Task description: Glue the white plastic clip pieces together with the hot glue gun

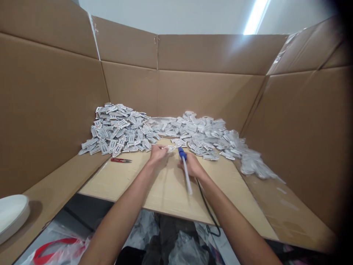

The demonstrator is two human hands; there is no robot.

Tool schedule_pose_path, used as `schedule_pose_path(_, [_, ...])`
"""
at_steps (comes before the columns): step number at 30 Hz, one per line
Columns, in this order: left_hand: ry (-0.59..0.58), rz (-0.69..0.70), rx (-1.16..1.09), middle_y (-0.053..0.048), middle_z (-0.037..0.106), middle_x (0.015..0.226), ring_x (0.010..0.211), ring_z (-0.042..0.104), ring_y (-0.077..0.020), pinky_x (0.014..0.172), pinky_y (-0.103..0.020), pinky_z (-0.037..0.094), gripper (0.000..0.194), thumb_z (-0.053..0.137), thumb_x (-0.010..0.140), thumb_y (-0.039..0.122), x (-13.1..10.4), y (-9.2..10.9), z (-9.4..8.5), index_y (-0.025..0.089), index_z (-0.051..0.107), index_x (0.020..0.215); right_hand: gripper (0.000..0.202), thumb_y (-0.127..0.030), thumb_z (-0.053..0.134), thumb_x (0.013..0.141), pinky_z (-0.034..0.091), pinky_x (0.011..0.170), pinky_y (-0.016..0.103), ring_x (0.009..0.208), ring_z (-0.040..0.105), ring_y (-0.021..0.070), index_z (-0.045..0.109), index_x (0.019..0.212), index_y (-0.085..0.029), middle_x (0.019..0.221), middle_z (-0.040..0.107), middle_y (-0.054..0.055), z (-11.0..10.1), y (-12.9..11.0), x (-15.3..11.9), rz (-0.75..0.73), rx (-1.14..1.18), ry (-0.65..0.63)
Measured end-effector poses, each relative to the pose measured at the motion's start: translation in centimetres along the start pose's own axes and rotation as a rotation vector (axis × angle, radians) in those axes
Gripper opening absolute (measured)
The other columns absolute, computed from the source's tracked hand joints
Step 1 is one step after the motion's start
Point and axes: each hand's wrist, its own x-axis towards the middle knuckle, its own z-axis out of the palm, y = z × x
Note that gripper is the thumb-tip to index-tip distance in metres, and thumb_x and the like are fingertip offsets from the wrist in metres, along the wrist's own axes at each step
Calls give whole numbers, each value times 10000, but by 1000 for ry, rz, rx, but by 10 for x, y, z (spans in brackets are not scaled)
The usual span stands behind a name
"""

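Tabletop (127, 184): pale, one. Left hand (158, 154): pinching a flat grey-and-white piece (171, 148) over the tabletop's far middle. Right hand (193, 165): wrapped round a blue tool (182, 153) with white rod (187, 177), also over the tabletop. Red snips (120, 160): tabletop's left. Heaps of similar pieces: tabletop's far left (118, 127) and far right (201, 132).

Surface (113, 180): pale, flat board — left heap of grey-white slotted pieces (118, 129) toward the back, second heap (204, 132) at right; red snips (120, 160) near the left heap.
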Motion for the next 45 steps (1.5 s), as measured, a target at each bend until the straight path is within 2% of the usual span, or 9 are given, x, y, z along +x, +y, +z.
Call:
schedule_pose_path(7, [-211, -2, -82, -45, 672, 683, 478, 553, -87, 467, -195, 437, 138, 746, 757, 152, -5, -2, 16, 138, 620, 810, 202, -372, 668, 693, 422, 614, 264, 617, 518, 140, 562, 674, -201, 642, 576, -23, -18, -2, -1, -29, 503, 139])
schedule_pose_path(14, [-458, -27, -287, -36, 686, 762, 596, 659, -134, 557, -238, 521, 268, 659, 790, 101, -15, -3, 31, 164, 537, 1020, 308, -421, 732, 697, 550, 688, 322, 708, 668, 187, 648, 905, -209, 842, 708, 19, -22, -6, 0, 61, 734, 246])
schedule_pose_path(22, [-670, -22, -230, 10, 559, 669, 481, 482, -75, 450, -195, 338, 236, 625, 785, 168, -22, 0, 30, 147, 633, 1020, 431, -562, 747, 728, 503, 600, 290, 748, 686, 221, 749, 932, -182, 849, 752, 53, -24, -3, -2, 150, 544, 347])
schedule_pose_path(26, [-781, 32, -181, 11, 590, 737, 496, 475, -53, 510, -206, 362, 388, 755, 716, 193, -27, -2, 32, 149, 655, 1088, 420, -540, 760, 722, 509, 634, 292, 808, 691, 235, 763, 931, -176, 893, 769, 68, -27, -6, -5, 115, 524, 359])
schedule_pose_path(30, [-764, 45, -96, 30, 590, 692, 493, 499, -69, 522, -217, 351, 522, 812, 646, 180, -29, -6, 31, 159, 635, 1138, 445, -559, 750, 708, 485, 561, 278, 706, 662, 210, 758, 920, -168, 798, 742, 57, -24, -4, -3, 159, 525, 352])
schedule_pose_path(35, [-758, 93, -47, 20, 591, 691, 496, 504, -67, 509, -213, 340, 468, 787, 646, 141, -31, -6, 28, 142, 641, 1090, 405, -541, 756, 698, 452, 509, 259, 605, 611, 172, 701, 869, -178, 662, 663, 15, -20, 0, 2, 189, 646, 361])
schedule_pose_path(38, [-760, 116, -13, 29, 573, 652, 465, 471, -60, 483, -202, 307, 383, 757, 741, 202, -30, -6, 28, 142, 636, 1100, 354, -497, 756, 706, 514, 598, 274, 637, 635, 162, 659, 868, -198, 702, 663, 7, -20, -1, 5, 111, 813, 343])
schedule_pose_path(41, [-716, 75, -5, -32, 639, 730, 520, 569, -94, 473, -201, 335, 264, 664, 880, 337, -26, -6, 32, 131, 636, 1042, 353, -492, 762, 707, 513, 607, 273, 644, 637, 157, 644, 880, -208, 725, 659, 3, -23, -2, 5, 90, 900, 349])
schedule_pose_path(45, [-676, 5, -105, -99, 695, 830, 577, 622, -119, 453, -202, 345, 272, 555, 965, 390, -21, -9, 38, 125, 614, 952, 396, -556, 741, 732, 408, 497, 256, 552, 563, 141, 664, 885, -199, 726, 658, 14, -26, -4, 0, 130, 727, 382])
